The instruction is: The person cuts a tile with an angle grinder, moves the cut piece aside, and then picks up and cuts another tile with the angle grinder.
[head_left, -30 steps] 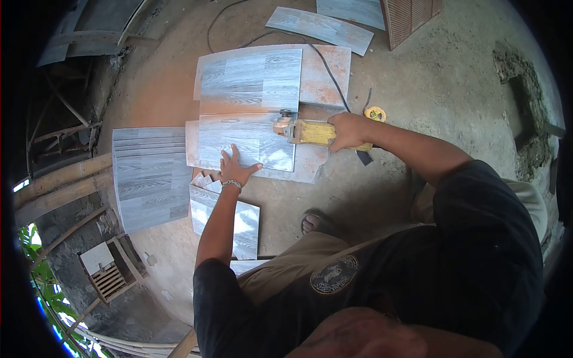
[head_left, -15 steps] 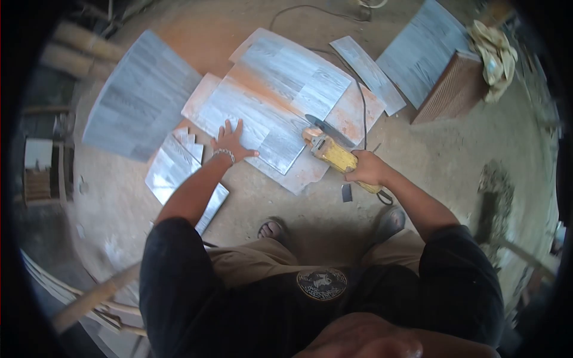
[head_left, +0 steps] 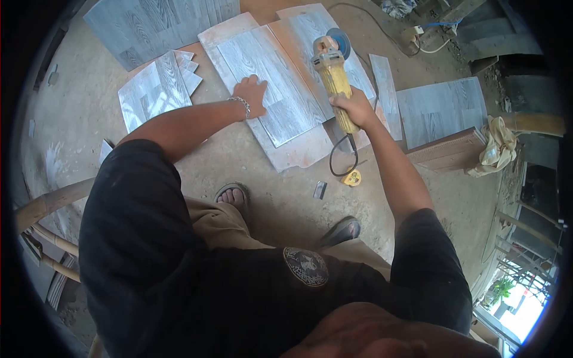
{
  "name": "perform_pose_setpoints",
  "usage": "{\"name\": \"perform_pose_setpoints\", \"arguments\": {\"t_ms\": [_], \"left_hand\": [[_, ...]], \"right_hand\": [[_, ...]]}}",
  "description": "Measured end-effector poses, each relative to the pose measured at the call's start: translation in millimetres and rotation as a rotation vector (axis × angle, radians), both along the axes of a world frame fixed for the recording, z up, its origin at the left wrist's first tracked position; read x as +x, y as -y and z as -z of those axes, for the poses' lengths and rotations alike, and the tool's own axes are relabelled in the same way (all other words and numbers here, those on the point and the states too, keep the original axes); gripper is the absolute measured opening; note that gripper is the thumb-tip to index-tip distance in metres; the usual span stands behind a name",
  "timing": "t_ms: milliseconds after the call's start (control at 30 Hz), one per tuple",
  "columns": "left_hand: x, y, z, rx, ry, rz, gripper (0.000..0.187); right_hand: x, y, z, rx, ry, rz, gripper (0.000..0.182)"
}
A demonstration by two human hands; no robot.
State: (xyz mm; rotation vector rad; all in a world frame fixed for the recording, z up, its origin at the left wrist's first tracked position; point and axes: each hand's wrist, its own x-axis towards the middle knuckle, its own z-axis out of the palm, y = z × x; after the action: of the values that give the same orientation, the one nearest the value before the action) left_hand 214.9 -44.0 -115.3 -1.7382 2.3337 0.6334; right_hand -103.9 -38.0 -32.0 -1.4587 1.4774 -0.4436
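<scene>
My right hand (head_left: 353, 107) is wrapped round the body of a yellow angle grinder (head_left: 335, 77). The grinder's disc (head_left: 339, 43) points away from me, over the far part of the cut tiles. A grey wood-patterned tile (head_left: 286, 113) lies in front of me on a pale, dusty tile (head_left: 292, 156). Resting on its left part is my left hand (head_left: 250, 95), open and pressed down. Beyond a reddish dusty gap lies a second grey tile piece (head_left: 304, 30). The grinder's cord loops below my right hand.
A yellow tape measure (head_left: 352, 177) and a small dark block (head_left: 320, 190) lie near my feet. Cut tile pieces (head_left: 156, 89) are on the left. A narrow strip (head_left: 385, 83), another tile (head_left: 444, 107) and a beige cloth (head_left: 496, 146) sit at right. Bamboo poles (head_left: 54, 203) stand lower left.
My right hand has swung the grinder forward, its disc now over the far tile piece. My view has turned, and the yellow tape measure now shows. My left hand stays on the tile.
</scene>
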Motion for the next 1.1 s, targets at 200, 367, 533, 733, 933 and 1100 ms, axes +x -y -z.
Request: {"name": "perform_pose_setpoints", "arguments": {"t_ms": [200,367,533,733,933,1100], "left_hand": [[-30,7,12,0.422,-0.922,-0.432,0.065],[-29,74,21,0.479,-1.244,-0.676,0.063],[-1,120,32,0.459,-1.491,-0.695,0.047],[7,126,48,0.547,-1.506,-0.677,0.034],[6,124,38,0.533,-1.567,-0.706,0.026],[15,121,40,0.533,-1.588,-0.724,0.020]], "right_hand": [[50,64,28,-0.100,-0.048,-0.067,0.062],[96,124,48,-0.154,-0.086,-0.065,0.068],[130,155,77,-0.149,0.003,-0.133,0.077],[134,147,79,-0.180,-0.095,-0.102,0.084],[138,148,76,-0.153,-0.117,-0.123,0.083],[141,141,72,-0.114,-0.115,-0.156,0.081]]}}
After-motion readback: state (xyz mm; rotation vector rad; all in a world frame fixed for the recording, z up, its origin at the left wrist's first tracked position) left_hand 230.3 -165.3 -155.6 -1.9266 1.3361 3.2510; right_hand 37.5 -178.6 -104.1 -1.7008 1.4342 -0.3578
